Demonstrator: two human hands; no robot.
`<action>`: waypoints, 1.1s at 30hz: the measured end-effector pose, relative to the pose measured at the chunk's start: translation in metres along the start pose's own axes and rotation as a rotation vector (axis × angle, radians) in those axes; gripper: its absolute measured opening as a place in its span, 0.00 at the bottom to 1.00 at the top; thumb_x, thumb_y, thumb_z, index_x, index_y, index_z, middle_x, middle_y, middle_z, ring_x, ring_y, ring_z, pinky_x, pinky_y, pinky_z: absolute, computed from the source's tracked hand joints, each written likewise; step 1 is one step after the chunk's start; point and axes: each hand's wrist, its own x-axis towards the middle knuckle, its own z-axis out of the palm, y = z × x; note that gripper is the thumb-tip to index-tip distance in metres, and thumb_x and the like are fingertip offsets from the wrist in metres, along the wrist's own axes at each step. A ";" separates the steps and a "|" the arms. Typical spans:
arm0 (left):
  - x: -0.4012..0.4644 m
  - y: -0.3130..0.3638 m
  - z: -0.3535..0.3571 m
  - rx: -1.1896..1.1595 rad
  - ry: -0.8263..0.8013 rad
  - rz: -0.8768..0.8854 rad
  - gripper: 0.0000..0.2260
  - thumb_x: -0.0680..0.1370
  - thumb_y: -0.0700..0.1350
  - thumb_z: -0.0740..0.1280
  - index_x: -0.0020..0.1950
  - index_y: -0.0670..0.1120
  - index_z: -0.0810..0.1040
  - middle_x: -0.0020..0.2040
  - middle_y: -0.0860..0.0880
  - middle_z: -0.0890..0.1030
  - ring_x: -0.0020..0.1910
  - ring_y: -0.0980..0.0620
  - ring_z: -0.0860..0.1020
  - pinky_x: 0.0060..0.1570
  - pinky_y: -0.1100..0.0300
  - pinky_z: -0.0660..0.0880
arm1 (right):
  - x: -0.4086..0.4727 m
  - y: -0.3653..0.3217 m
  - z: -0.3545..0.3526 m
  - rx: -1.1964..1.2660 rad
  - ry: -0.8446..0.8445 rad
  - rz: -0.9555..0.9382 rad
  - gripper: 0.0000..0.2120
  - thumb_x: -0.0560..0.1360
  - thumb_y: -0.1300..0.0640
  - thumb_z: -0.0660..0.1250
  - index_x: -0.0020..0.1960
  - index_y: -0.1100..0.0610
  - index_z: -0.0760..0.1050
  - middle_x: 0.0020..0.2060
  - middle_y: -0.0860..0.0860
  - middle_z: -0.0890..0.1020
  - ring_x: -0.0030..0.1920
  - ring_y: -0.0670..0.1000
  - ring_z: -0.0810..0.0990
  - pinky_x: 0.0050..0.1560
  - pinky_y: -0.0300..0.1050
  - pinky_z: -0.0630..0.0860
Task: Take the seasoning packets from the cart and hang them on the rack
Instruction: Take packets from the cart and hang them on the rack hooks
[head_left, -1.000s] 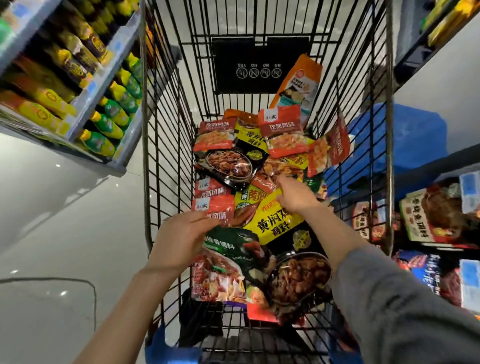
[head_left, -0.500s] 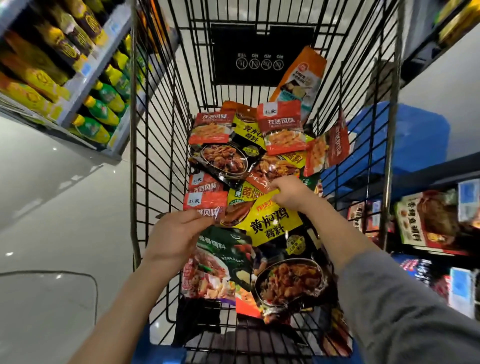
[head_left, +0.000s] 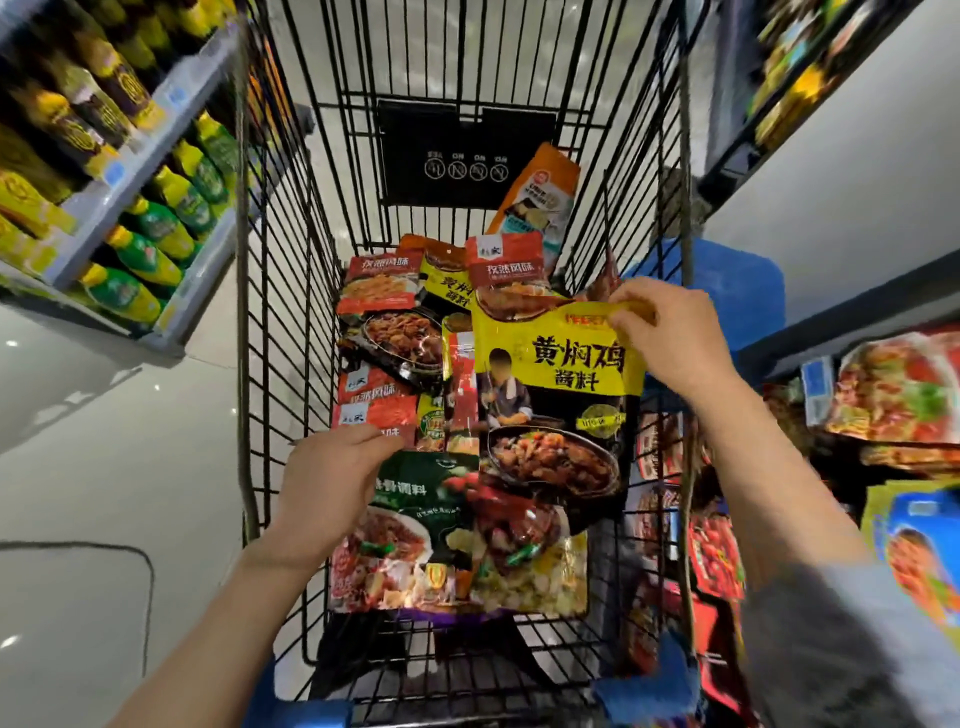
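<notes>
item under inspection: yellow-and-black seasoning packet (head_left: 556, 395), held upright over the middle of the cart (head_left: 291, 332), its lower edge overlapping the packets beneath. the right hand (head_left: 670, 338) pinches its top right corner along the yellow header strip, fingers curled over the edge. the packet hangs flat with slight creasing, which suggests a thin, flexible, glossy pouch, light in weight, its contents likely settled toward the bottom. judgement: the film is probably slippery, so the sealed top strip is the sound place to hold, and it keeps any hanging hole free; whether such a hole exists cannot be told from this view.

the left hand (head_left: 332, 478) grips the upper left edge of a green packet (head_left: 415, 525) lying nearest the person, thumb over its face. further packets, red (head_left: 382, 288) and orange (head_left: 540, 200), lie loose toward the far end of the cart. packets already displayed on the rack (head_left: 893, 395) stand to the right, just beyond the cart wall. bottles (head_left: 140, 260) fill shelves on the left.
</notes>
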 end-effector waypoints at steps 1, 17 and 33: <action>0.000 0.001 0.000 -0.003 0.017 0.006 0.18 0.62 0.31 0.77 0.47 0.48 0.85 0.35 0.52 0.81 0.31 0.48 0.79 0.29 0.62 0.69 | -0.008 -0.002 -0.011 0.019 0.040 -0.015 0.06 0.76 0.59 0.66 0.51 0.54 0.79 0.42 0.49 0.79 0.46 0.53 0.77 0.49 0.46 0.71; 0.000 -0.004 -0.011 -0.029 -0.031 0.159 0.20 0.60 0.31 0.77 0.48 0.48 0.84 0.38 0.52 0.82 0.33 0.48 0.80 0.29 0.59 0.74 | -0.085 -0.034 -0.077 0.263 0.129 -0.053 0.10 0.72 0.56 0.70 0.40 0.39 0.76 0.37 0.47 0.80 0.37 0.57 0.77 0.39 0.50 0.74; -0.003 -0.007 -0.016 -0.022 -0.041 0.068 0.20 0.57 0.35 0.81 0.44 0.49 0.85 0.40 0.53 0.84 0.35 0.50 0.82 0.31 0.57 0.78 | 0.038 0.014 0.129 -0.402 -0.473 -0.091 0.20 0.76 0.53 0.62 0.67 0.54 0.67 0.62 0.56 0.73 0.62 0.60 0.72 0.54 0.51 0.73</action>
